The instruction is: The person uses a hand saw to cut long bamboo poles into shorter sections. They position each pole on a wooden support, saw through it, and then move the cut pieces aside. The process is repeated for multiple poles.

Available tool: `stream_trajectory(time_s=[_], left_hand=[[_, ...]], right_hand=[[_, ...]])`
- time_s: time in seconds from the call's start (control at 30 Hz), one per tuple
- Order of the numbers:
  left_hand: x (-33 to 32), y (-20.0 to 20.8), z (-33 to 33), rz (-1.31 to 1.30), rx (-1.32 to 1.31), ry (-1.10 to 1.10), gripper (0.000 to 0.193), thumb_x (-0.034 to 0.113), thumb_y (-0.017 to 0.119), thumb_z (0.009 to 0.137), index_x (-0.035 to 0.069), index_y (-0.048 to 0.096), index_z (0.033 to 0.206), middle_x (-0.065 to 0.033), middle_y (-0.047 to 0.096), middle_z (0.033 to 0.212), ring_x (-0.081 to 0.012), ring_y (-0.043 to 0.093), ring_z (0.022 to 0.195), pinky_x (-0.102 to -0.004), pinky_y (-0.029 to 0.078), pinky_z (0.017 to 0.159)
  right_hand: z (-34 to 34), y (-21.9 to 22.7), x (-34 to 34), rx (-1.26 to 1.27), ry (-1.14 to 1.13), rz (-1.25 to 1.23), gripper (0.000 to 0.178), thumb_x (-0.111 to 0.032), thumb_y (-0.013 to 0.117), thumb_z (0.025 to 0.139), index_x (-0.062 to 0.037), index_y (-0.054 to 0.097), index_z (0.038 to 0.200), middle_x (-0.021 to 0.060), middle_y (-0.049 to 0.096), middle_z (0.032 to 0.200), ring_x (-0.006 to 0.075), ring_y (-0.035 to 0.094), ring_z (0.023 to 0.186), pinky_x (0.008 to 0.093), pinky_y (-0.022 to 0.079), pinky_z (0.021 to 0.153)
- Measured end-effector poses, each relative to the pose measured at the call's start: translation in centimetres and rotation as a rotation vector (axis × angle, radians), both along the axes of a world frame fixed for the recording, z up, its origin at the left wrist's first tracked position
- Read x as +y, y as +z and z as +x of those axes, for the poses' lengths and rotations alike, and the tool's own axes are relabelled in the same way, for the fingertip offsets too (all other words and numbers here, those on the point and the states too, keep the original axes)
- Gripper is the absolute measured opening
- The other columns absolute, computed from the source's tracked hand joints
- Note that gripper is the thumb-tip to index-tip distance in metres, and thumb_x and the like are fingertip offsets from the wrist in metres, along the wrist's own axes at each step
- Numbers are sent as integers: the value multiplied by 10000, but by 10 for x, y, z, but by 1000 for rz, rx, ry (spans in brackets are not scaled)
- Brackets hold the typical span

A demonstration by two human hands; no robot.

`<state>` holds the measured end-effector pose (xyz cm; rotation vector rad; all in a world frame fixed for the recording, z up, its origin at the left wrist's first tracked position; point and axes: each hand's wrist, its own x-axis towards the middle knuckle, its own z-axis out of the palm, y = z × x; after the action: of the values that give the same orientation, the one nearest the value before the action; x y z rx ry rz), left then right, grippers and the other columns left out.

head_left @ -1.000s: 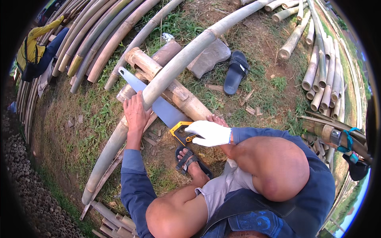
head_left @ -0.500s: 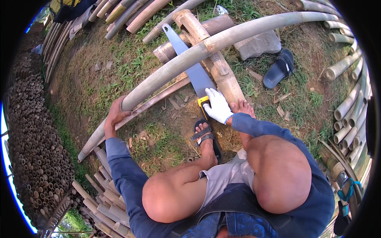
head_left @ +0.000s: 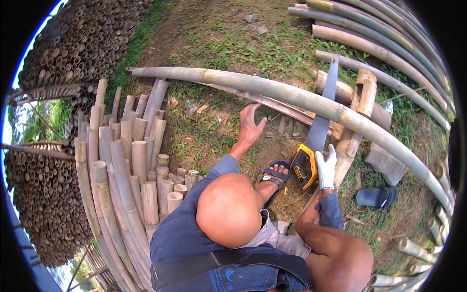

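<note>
Left hand: the bare left hand [head_left: 251, 125] has its fingers loosely spread and slightly bent, with nothing in them; it is just below the long, curved, pale grey-green bamboo pole [head_left: 272, 89] and near a thin, brown split-bamboo strip [head_left: 286, 110].
Right hand: the right hand in a white knit glove [head_left: 326, 165] lies against the right side of the saw's handle, fingers pointing up toward the blade; whether they close around the grip I cannot tell.
Saw: the handsaw with a grey steel blade and a yellow-and-black handle [head_left: 302, 168] points away from the person; its blade passes beneath the pole and shows on both sides.
Pole: it runs from upper left to lower right, crossing over a thick, tan bamboo length [head_left: 348, 142].
Support: that length crosses a brownish, round bamboo log [head_left: 381, 117] behind the pole.
Feet: the left foot wears a black strapped sandal [head_left: 275, 176].
Right side: a grey, angular stone block [head_left: 384, 164] sits near a dark slip-on sandal [head_left: 373, 197].
Left side: cut bamboo lengths [head_left: 141, 160] stand closely bunched.
</note>
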<state>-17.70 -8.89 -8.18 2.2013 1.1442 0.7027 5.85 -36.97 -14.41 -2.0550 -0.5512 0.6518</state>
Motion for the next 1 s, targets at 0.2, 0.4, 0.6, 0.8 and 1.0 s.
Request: stream_trajectory(time_s=[0.2, 0.4, 0.6, 0.8, 1.0], left_hand=[[8, -83, 25, -600, -154, 150, 743, 250, 864, 930, -3, 557, 1557, -246, 662, 1483, -356, 670, 1351, -440, 553, 1144], [31, -93, 33, -1033, -476, 476, 896, 266, 889, 941, 20, 408, 1655, -214, 676, 1456, -371, 657, 1338, -539, 573, 1079], [79, -100, 53, -1143, -724, 535, 925, 413, 844, 963, 48, 363, 1664, -212, 476, 1639, -469, 471, 1521, -580, 444, 1220], [115, -120, 40, -1205, -1003, 545, 842, 507, 830, 973, 82, 473, 1607, -150, 537, 1604, -371, 515, 1474, -601, 454, 1190], [111, -111, 48, -1164, -1177, 699, 398, 448, 754, 1046, 188, 640, 1326, -65, 658, 1164, -255, 657, 1105, -490, 555, 985]], right_hand=[[21, -12, 13, 196, 452, 27, 555, -286, 675, 1105, -28, 563, 1584, 170, 700, 1446, 274, 663, 1268, 378, 505, 1099], [8, 19, 9, 620, 285, 124, 371, -337, 613, 1160, -110, 629, 1454, 100, 750, 1084, 224, 732, 810, 341, 614, 700], [43, 72, -5, 1033, -98, 76, 303, -377, 707, 1119, -154, 677, 1321, 14, 740, 876, 141, 665, 581, 257, 543, 462], [61, 51, -56, 995, -54, 5, 364, -381, 705, 1123, -59, 725, 1292, 56, 765, 954, 158, 657, 605, 302, 547, 508], [118, 134, -124, 1083, 31, 12, 331, -313, 664, 1134, -51, 712, 1332, 91, 786, 990, 177, 694, 655, 274, 569, 568]])
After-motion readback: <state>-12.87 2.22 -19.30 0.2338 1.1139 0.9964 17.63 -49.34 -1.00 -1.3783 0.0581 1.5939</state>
